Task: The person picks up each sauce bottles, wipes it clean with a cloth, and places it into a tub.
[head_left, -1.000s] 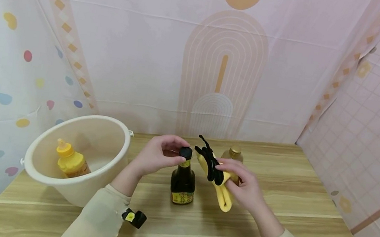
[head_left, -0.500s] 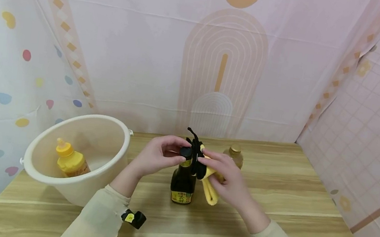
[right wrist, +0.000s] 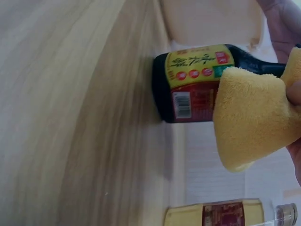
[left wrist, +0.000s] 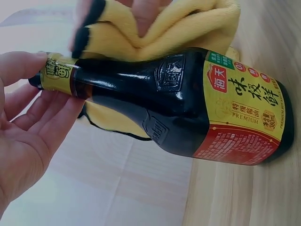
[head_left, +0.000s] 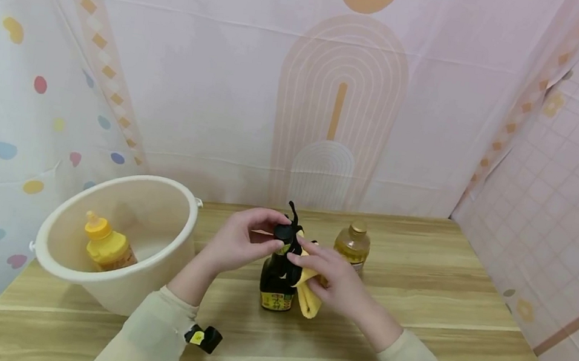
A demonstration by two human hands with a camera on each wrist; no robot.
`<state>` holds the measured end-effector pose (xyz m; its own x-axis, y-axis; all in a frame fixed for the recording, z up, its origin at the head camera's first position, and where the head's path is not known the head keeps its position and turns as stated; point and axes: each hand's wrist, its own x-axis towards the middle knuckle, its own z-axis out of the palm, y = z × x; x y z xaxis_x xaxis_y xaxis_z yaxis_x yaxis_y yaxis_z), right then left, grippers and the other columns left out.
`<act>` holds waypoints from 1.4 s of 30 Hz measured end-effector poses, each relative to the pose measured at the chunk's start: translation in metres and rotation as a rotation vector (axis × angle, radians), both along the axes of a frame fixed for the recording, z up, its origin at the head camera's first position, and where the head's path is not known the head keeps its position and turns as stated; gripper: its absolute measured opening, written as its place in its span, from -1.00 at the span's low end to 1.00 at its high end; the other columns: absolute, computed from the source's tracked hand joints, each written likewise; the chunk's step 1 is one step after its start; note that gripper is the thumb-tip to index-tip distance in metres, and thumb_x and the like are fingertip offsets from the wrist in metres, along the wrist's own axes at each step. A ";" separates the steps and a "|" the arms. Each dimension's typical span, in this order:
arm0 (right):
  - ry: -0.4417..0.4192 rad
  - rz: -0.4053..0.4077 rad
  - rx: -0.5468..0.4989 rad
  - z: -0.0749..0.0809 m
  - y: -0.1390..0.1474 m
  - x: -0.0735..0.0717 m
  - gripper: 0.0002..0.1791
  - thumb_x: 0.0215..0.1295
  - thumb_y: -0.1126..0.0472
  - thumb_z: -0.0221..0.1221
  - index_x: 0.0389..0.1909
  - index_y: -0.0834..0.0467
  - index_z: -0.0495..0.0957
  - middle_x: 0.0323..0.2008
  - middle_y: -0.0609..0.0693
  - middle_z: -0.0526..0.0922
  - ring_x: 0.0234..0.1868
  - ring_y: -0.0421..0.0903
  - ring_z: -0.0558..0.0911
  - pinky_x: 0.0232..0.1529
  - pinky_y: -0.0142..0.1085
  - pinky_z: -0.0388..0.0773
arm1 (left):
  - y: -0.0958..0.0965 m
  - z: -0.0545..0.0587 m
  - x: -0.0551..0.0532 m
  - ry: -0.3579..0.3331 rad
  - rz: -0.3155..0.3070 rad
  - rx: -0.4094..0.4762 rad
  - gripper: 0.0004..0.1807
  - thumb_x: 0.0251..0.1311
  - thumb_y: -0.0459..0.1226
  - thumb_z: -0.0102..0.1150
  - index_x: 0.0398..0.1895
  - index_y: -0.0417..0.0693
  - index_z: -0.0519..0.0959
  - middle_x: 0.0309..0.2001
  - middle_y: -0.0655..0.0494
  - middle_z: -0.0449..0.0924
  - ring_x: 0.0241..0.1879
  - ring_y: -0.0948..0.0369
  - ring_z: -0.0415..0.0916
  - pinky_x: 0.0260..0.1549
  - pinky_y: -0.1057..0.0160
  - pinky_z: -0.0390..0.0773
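A dark soy sauce bottle [head_left: 276,299] with a yellow and red label stands upright on the wooden table. My left hand [head_left: 244,240] grips it around the black cap and neck, thumb and fingers on opposite sides. In my right hand [head_left: 336,277] is a folded yellow cloth [right wrist: 254,117] with black edging, pinched between thumb and fingers. The cloth lies against the bottle's neck and shoulder, seen closely in the left wrist view, where the soy sauce bottle [left wrist: 174,99] shows its front label. Part of the cloth is hidden behind the bottle and my right fingers.
To the left stands a large white bucket [head_left: 110,290] with a yellow squeeze bottle [head_left: 111,248] leaning inside. Behind my right hand is a clear bottle of golden liquid [head_left: 353,248] with a gold cap. A patterned curtain [head_left: 213,91] hangs along the table's back edge.
My right hand has brought the yellow cloth leftward from beside the soy sauce bottle onto its neck, uncovering the golden bottle behind. My left hand keeps its hold on the cap.
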<state>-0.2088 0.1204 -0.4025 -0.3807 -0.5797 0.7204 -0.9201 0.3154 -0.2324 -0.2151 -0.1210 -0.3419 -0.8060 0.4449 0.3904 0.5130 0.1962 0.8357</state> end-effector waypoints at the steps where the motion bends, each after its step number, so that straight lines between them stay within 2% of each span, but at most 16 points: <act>1: -0.007 -0.007 0.021 -0.001 0.001 0.000 -0.33 -0.08 0.62 0.26 0.11 0.06 0.62 0.26 0.20 0.50 0.10 0.15 0.58 0.07 -0.03 0.56 | 0.001 0.000 0.000 0.018 0.001 -0.003 -0.66 0.16 -0.49 0.32 0.03 -0.27 0.59 -0.03 -0.12 0.62 -0.07 0.02 0.62 -0.11 0.22 0.64; 6: -0.011 -0.031 0.121 -0.008 0.006 0.000 -0.38 -0.06 0.60 0.26 0.03 0.02 0.66 0.22 0.16 0.55 0.11 0.15 0.57 -0.03 -0.10 0.59 | 0.003 0.000 0.002 0.094 0.007 -0.009 -0.66 0.12 -0.54 0.32 -0.01 -0.26 0.60 -0.06 -0.11 0.63 -0.10 0.03 0.62 -0.15 0.22 0.66; 9: -0.004 -0.026 0.157 -0.012 0.009 -0.001 -0.38 -0.05 0.60 0.25 0.01 -0.02 0.67 0.21 0.15 0.55 0.14 0.16 0.56 0.02 -0.07 0.57 | 0.003 0.001 0.003 0.109 0.010 -0.004 -0.66 0.10 -0.55 0.32 -0.02 -0.27 0.61 -0.06 -0.10 0.63 -0.11 0.03 0.63 -0.17 0.23 0.67; 12: -0.008 -0.012 0.162 -0.016 0.012 -0.003 -0.41 -0.05 0.61 0.25 -0.03 -0.02 0.67 0.18 0.17 0.55 0.15 0.15 0.56 -0.03 -0.12 0.59 | 0.004 0.000 0.003 0.118 0.011 -0.003 -0.67 0.10 -0.55 0.33 -0.02 -0.27 0.61 -0.07 -0.10 0.63 -0.11 0.03 0.62 -0.18 0.23 0.67; 17: -0.046 0.031 0.155 -0.022 0.017 -0.005 -0.44 -0.08 0.62 0.23 -0.09 0.02 0.67 0.12 0.18 0.53 0.13 0.13 0.57 -0.13 -0.25 0.61 | 0.004 -0.001 0.002 0.114 0.022 -0.009 -0.67 0.11 -0.53 0.33 -0.03 -0.26 0.61 -0.07 -0.09 0.63 -0.11 0.04 0.62 -0.18 0.24 0.67; 22: -0.079 0.067 0.166 -0.023 0.019 -0.009 -0.47 -0.08 0.62 0.23 -0.14 0.02 0.67 0.09 0.17 0.52 0.12 0.11 0.56 -0.11 -0.26 0.62 | 0.004 -0.001 0.002 0.104 0.024 -0.006 -0.67 0.10 -0.54 0.33 -0.03 -0.26 0.61 -0.08 -0.09 0.63 -0.12 0.04 0.62 -0.19 0.24 0.67; 28: -0.103 0.084 0.174 -0.023 0.022 -0.011 -0.48 -0.09 0.64 0.19 -0.17 0.04 0.67 0.07 0.19 0.51 0.10 0.12 0.56 -0.19 -0.32 0.61 | 0.004 -0.001 0.001 0.104 0.025 -0.003 -0.66 0.10 -0.54 0.34 -0.03 -0.26 0.61 -0.09 -0.08 0.63 -0.12 0.05 0.62 -0.19 0.24 0.67; 35: -0.121 0.101 0.169 -0.028 0.022 -0.012 -0.53 -0.08 0.62 0.21 -0.21 0.06 0.67 0.05 0.21 0.52 0.09 0.13 0.56 -0.10 -0.22 0.63 | 0.002 -0.002 0.001 0.096 0.026 -0.018 -0.67 0.12 -0.51 0.33 -0.01 -0.25 0.61 -0.08 -0.08 0.63 -0.11 0.05 0.62 -0.18 0.25 0.67; 42: -0.145 0.076 0.232 -0.029 0.022 -0.012 -0.57 -0.04 0.58 0.26 -0.20 0.06 0.67 0.04 0.18 0.54 0.08 0.10 0.58 -0.01 -0.18 0.61 | 0.000 -0.001 0.004 0.077 0.034 -0.011 -0.67 0.12 -0.52 0.34 -0.02 -0.25 0.61 -0.08 -0.08 0.63 -0.12 0.04 0.62 -0.19 0.25 0.67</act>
<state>-0.2209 0.1424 -0.4310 -0.4193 -0.7533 0.5068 -0.9055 0.3071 -0.2928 -0.2115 -0.1209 -0.3427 -0.7887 0.4222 0.4469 0.5685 0.2241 0.7916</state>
